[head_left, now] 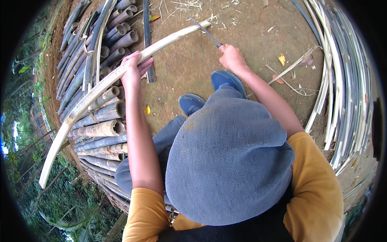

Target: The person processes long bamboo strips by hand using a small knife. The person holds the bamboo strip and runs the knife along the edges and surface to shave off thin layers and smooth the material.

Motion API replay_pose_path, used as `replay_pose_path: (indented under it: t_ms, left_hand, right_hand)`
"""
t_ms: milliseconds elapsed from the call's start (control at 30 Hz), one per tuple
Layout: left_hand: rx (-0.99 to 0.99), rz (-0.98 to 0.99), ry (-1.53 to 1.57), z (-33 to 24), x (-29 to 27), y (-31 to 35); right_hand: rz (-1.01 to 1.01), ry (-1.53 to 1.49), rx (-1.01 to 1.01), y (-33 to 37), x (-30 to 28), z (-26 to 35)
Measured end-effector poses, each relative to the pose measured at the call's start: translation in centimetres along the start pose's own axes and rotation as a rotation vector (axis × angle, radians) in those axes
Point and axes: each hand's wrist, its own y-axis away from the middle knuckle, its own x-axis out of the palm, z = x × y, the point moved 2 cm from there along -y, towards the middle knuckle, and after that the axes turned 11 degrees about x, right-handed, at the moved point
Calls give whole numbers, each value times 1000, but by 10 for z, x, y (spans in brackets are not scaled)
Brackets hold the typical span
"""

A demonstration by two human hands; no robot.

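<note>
A long pale split bamboo strip (169,39) runs slantwise from the far middle to the lower left. My left hand (134,70) grips it partway along, the fingertips showing past its right edge. In my right hand (233,59) is the handle of a thin-bladed knife (209,35). The blade points away and to the left, crossing the strip's far end. Whether its edge touches the strip, I cannot tell.
Stacked bamboo poles (107,111) lie at the left, under the strip. Long split strips (338,80) are heaped on the right. A dark slat (147,40) and scattered shavings (221,20) lie on the bare soil. My blue shoes (227,80) rest between the hands.
</note>
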Motion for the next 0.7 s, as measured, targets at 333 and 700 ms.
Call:
replay_pose_path:
  t_ms: [333, 700]
  left_hand:
    - [7, 21, 24, -3, 4, 1]
    - [24, 26, 13, -6, 10, 4]
  right_hand:
    - [-55, 57, 44, -20, -3, 2]
    - [-42, 11, 50, -38, -10, 3]
